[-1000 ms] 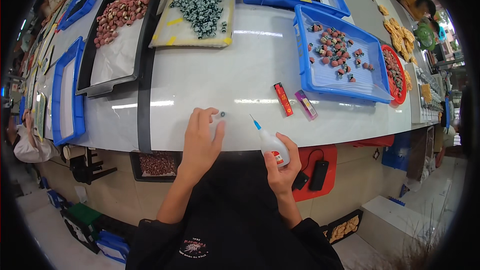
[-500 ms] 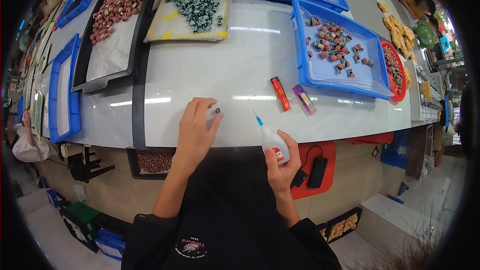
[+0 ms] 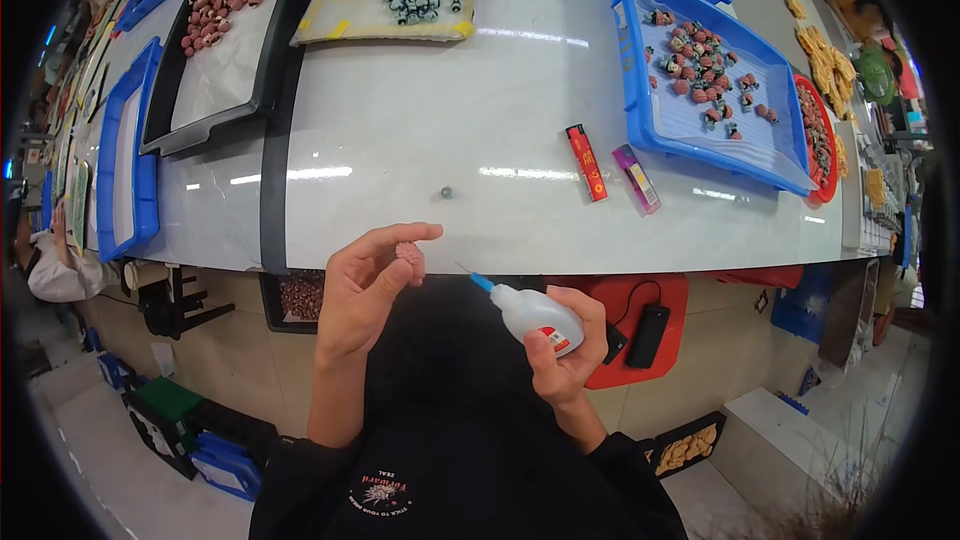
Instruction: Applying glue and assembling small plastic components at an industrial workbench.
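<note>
Pinching pink bead point(image 3: 410, 253) in left hand point(image 3: 365, 290), right hand point(image 3: 567, 345) gripping white glue bottle point(image 3: 535, 313)

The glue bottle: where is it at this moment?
In the head view, the glue bottle is in the right hand, lower centre, nozzle pointing at the pink piece.

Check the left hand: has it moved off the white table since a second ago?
Yes. The left hand, pinching a small pink piece, was over the white table edge; it now sits just off that edge, toward the person.

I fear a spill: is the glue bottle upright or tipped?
Tipped: the glue bottle lies sideways in the right hand, blue nozzle aimed at the pink bead.
</note>
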Action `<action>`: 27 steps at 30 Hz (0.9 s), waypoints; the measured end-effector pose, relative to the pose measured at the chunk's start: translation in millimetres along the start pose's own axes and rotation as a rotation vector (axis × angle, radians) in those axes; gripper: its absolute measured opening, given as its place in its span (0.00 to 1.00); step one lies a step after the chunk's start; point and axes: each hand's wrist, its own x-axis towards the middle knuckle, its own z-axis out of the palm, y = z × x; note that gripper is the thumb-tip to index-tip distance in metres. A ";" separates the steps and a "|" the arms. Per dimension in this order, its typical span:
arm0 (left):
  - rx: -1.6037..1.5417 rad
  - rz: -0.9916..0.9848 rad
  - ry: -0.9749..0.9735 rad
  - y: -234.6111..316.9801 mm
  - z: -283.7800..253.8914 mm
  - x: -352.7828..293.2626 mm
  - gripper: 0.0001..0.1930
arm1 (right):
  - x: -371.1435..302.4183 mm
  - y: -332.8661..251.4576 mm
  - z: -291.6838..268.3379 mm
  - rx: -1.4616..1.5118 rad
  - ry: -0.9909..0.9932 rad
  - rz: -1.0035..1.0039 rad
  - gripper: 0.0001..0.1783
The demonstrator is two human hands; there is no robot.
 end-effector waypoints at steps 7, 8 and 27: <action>-0.165 -0.015 0.130 -16.5 12.5 -11.9 0.18 | -9.1 4.7 1.3 0.038 -0.039 0.050 0.22; -0.163 -0.020 0.131 -20.5 9.3 -13.7 0.18 | -10.5 6.5 0.2 0.008 -0.018 0.015 0.23; -0.215 0.027 0.113 -19.3 26.8 -32.0 0.12 | -26.2 16.8 -4.6 0.055 -0.029 -0.200 0.26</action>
